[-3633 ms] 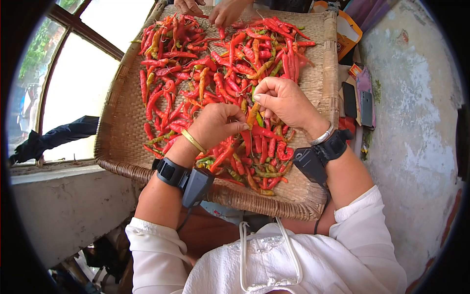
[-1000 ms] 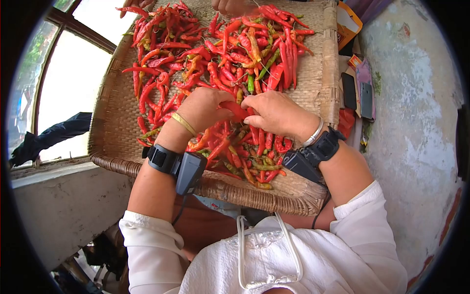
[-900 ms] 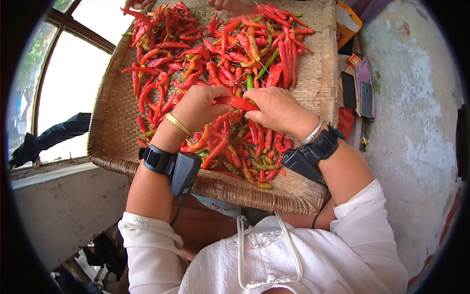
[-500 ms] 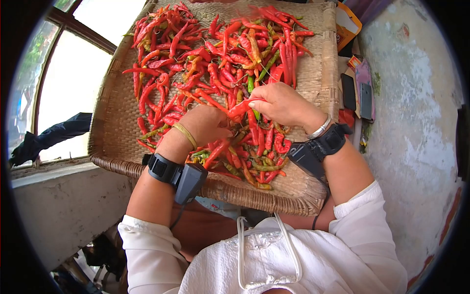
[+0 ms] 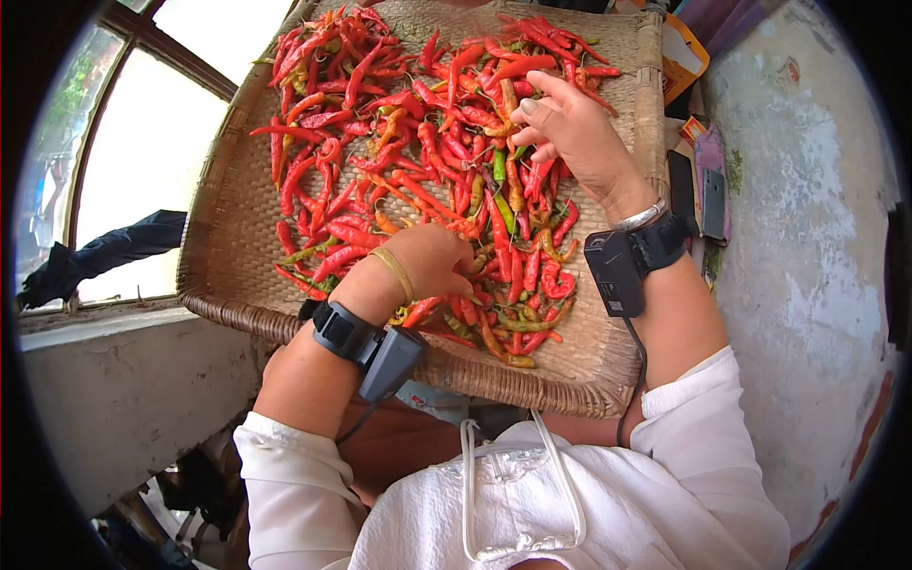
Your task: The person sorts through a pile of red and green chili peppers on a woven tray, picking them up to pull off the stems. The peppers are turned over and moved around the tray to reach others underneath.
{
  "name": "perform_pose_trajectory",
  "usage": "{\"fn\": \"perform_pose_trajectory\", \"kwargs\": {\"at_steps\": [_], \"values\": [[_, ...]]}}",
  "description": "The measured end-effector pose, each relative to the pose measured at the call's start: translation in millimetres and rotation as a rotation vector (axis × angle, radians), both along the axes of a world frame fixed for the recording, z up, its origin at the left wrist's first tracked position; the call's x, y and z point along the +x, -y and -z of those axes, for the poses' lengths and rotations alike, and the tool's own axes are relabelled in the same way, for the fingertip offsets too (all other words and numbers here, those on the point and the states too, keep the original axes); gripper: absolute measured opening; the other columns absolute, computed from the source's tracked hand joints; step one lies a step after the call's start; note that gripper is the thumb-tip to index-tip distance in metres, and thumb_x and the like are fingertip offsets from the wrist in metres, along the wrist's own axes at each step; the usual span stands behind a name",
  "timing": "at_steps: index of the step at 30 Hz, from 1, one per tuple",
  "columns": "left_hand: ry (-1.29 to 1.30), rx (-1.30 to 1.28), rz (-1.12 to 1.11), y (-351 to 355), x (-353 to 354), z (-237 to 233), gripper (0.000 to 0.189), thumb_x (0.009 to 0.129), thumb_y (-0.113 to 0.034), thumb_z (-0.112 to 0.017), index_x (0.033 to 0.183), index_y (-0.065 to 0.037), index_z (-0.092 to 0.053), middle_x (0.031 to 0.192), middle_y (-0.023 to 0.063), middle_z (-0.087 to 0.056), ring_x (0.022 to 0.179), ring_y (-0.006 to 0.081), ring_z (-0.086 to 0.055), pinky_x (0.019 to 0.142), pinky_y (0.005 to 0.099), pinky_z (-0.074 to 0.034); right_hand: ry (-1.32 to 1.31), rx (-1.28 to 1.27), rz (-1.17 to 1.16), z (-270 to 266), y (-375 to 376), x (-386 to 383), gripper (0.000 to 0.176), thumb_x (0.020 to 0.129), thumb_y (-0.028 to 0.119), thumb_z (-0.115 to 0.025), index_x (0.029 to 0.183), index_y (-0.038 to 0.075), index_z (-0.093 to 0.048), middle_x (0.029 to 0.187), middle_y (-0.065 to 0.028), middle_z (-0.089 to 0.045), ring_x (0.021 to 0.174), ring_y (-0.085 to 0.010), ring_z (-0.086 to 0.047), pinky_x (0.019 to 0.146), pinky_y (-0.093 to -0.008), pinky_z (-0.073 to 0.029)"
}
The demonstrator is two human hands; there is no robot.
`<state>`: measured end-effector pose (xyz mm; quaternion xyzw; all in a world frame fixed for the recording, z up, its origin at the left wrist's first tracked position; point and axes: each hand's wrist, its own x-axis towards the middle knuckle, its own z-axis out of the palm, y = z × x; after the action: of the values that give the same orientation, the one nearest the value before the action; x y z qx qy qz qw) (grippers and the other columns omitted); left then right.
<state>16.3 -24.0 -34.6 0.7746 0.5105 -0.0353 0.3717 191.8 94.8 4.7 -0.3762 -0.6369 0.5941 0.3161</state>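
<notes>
Red chili peppers [image 5: 347, 233], mixed with some orange, brownish and green ones, lie spread in a woven basket [image 5: 214, 237]. Low over the middle of the pile is my left hand [image 5: 423, 261], its fingers curled and partly hidden. A red chili pepper [image 5: 421, 311] sticks out beneath its palm. My right hand [image 5: 584, 142] is raised over the right side of the pile, fingers apart and nothing in them. Just beyond its fingertips lies a plump red chili pepper [image 5: 522, 68]. A black device [image 5: 617, 271] is strapped to each wrist.
A window [image 5: 128, 161] with a dark cloth [image 5: 104, 252] on its sill is at the left. Two phones [image 5: 712, 201] lie to the right of the basket, beside a worn wall [image 5: 807, 256]. An orange packet [image 5: 689, 62] stands at the upper right.
My right hand has let go of a red chili pepper and moved up and right, its fingers opening. My left hand has shifted slightly down and right. The view has shifted a little.
</notes>
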Motion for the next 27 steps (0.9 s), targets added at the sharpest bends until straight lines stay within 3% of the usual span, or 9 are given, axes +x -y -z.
{"fn": "perform_pose_trajectory", "kwargs": {"at_steps": [2, 5, 8, 11, 12, 14, 15, 20, 27], "values": [[-0.013, -0.022, 0.015, 0, 2, 1, 0.025, 0.071, -0.029, -0.064, 0.082, -0.007, -0.064, 0.071, 0.0122, -0.062, 0.070, 0.0275, -0.060, 0.064, 0.0375, -0.047, 0.054, 0.026, -0.057, 3, 0, -1, 0.042, 0.087, 0.023, -0.051, 0.119, -0.003, -0.043, 0.088, -0.0074, -0.058, 0.073, -0.0099, -0.058, 0.056, -0.0183, -0.046], [-0.060, -0.012, 0.068, -3, 1, -5, 0.026, 0.071, -0.029, -0.063, 0.083, -0.006, -0.063, 0.071, 0.0114, -0.062, 0.070, 0.0287, -0.060, 0.064, 0.0386, -0.046, 0.155, -0.022, -0.166, -1, 9, -4, 0.026, 0.082, 0.017, -0.057, 0.097, -0.004, -0.058, 0.076, -0.0048, -0.061, 0.065, -0.0086, -0.056, 0.059, -0.0221, -0.045], [0.034, 0.091, 0.023, -7, -7, -13, 0.021, 0.072, -0.023, -0.063, 0.082, -0.004, -0.062, 0.067, 0.0108, -0.061, 0.066, 0.0249, -0.060, 0.060, 0.0349, -0.046, 0.244, 0.047, -0.270, 16, 12, -5, 0.024, 0.081, 0.017, -0.058, 0.095, -0.002, -0.059, 0.076, -0.0053, -0.061, 0.065, -0.0093, -0.056, 0.061, -0.0236, -0.045], [0.375, 0.059, -0.357, -11, -19, -22, 0.008, 0.079, -0.009, -0.061, 0.083, -0.003, -0.059, 0.067, 0.0019, -0.058, 0.061, 0.0066, -0.053, 0.054, 0.0218, -0.043, 0.283, 0.065, -0.390, 18, 18, -7, 0.024, 0.080, 0.020, -0.058, 0.094, 0.000, -0.060, 0.077, -0.0071, -0.062, 0.070, -0.0123, -0.057, 0.065, -0.0272, -0.045], [0.374, 0.057, -0.355, -12, -21, -24, 0.008, 0.079, -0.009, -0.061, 0.083, -0.003, -0.059, 0.067, 0.0019, -0.058, 0.061, 0.0066, -0.053, 0.054, 0.0218, -0.043, 0.312, 0.135, -0.462, 19, 20, -8, 0.025, 0.080, 0.021, -0.058, 0.095, 0.000, -0.060, 0.077, -0.0078, -0.062, 0.071, -0.0132, -0.057, 0.067, -0.0278, -0.045], [0.654, -0.070, -0.661, -16, -23, -29, 0.011, 0.079, -0.011, -0.060, 0.086, -0.002, -0.059, 0.069, 0.0016, -0.059, 0.060, 0.0086, -0.055, 0.055, 0.0225, -0.046, 0.318, 0.100, -0.495, 20, 23, -10, 0.026, 0.080, 0.022, -0.058, 0.095, 0.001, -0.060, 0.077, -0.0082, -0.062, 0.072, -0.0145, -0.057, 0.068, -0.0285, -0.045], [0.704, -0.059, -0.672, -18, -26, -28, 0.010, 0.083, -0.011, -0.058, 0.088, -0.003, -0.058, 0.073, -0.0028, -0.057, 0.059, 0.0041, -0.051, 0.054, 0.0191, -0.044, 0.313, 0.097, -0.512, 21, 24, -10, 0.026, 0.080, 0.022, -0.058, 0.095, 0.001, -0.060, 0.077, -0.0081, -0.062, 0.072, -0.0144, -0.056, 0.068, -0.0284, -0.045], [0.912, -0.125, -0.828, -18, -23, -28, 0.011, 0.084, -0.015, -0.058, 0.091, -0.007, -0.057, 0.068, -0.0041, -0.056, 0.056, 0.0028, -0.052, 0.051, 0.0164, -0.043, 0.320, 0.083, -0.532, 21, 26, -9, 0.023, 0.079, 0.020, -0.059, 0.092, 0.000, -0.060, 0.075, -0.0063, -0.061, 0.068, -0.0124, -0.056, 0.063, -0.0273, -0.045], [1.045, -0.256, -0.834, -18, -29, -21, 0.012, 0.086, -0.017, -0.056, 0.093, -0.007, -0.056, 0.069, -0.0047, -0.056, 0.058, 0.0031, -0.053, 0.050, 0.0162, -0.043, 0.240, -0.339, -0.553, 3, 33, -9, 0.015, 0.080, 0.015, -0.058, 0.083, 0.000, -0.056, 0.065, 0.0007, -0.054, 0.056, -0.0056, -0.048, 0.051, -0.0218, -0.039]]}}
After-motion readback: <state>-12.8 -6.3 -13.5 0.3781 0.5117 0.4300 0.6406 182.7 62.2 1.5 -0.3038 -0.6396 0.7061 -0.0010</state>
